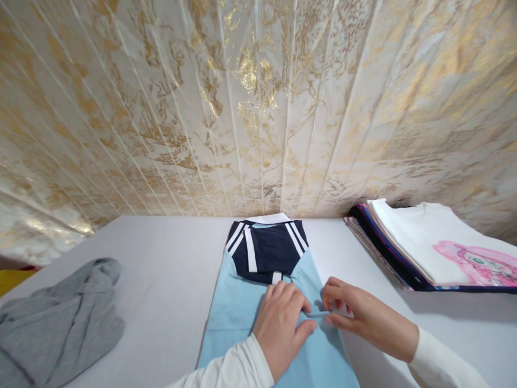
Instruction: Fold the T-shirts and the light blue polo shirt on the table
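A light-blue shirt [230,318] with a navy top part and white stripes lies folded in a long narrow shape in front of me. Its navy sleeve [270,249], edged in white, is folded across the upper part. My left hand [280,323] rests on the light-blue cloth, palm down, thumb apart from the fingers. To its right, my right hand [355,312] pinches a small raised ridge of the same cloth between thumb and fingers, near the shirt's right edge. The lower end of the shirt runs out of view.
A grey garment [68,318] lies crumpled on the white table [161,269] at left. At right stands a stack of folded clothes [404,242], topped by a white shirt with a pink print. A gold-patterned curtain [258,108] hangs behind the table. Something yellow [14,279] shows at far left.
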Available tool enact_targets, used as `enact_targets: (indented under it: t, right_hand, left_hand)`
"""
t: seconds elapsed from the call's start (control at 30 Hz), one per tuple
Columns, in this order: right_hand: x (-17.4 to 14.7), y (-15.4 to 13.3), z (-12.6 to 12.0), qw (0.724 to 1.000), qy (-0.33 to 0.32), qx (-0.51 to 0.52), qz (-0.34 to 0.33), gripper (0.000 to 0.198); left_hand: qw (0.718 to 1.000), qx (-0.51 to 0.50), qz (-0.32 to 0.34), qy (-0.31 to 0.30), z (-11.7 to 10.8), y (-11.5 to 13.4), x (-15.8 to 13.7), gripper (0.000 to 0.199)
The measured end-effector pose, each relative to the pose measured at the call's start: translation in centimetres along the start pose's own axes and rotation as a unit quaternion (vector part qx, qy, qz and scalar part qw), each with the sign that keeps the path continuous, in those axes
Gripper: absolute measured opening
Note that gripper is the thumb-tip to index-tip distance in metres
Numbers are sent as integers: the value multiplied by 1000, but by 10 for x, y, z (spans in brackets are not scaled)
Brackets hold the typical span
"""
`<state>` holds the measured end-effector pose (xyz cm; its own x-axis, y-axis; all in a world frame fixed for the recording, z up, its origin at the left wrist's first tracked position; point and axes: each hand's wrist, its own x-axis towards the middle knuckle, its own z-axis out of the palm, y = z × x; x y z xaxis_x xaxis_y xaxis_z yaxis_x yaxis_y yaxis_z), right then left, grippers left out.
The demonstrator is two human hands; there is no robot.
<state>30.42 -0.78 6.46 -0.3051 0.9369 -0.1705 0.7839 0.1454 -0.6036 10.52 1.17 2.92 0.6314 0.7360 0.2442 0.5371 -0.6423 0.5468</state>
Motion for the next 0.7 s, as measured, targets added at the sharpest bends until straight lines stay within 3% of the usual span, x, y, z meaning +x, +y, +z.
enact_targets:
  t: [0.23, 0.37, 0.57, 0.7]
  right_hand:
    - [-3, -5, 4, 995, -9, 85, 51, 10]
    - [0, -3, 13, 996, 23, -55, 64, 20]
    - [-5, -10, 21, 972, 28, -218, 85, 28]
    - [-18, -28, 36, 964, 127, -233, -7, 44]
  left_hand:
    - [999, 5, 27, 42, 2, -4, 3, 20]
    - [999, 18, 22, 41, 2, -3, 5, 16]
    - [998, 26, 33, 37, 2, -3, 6, 10]
    - [998, 27, 42, 36, 5, -3, 6, 9]
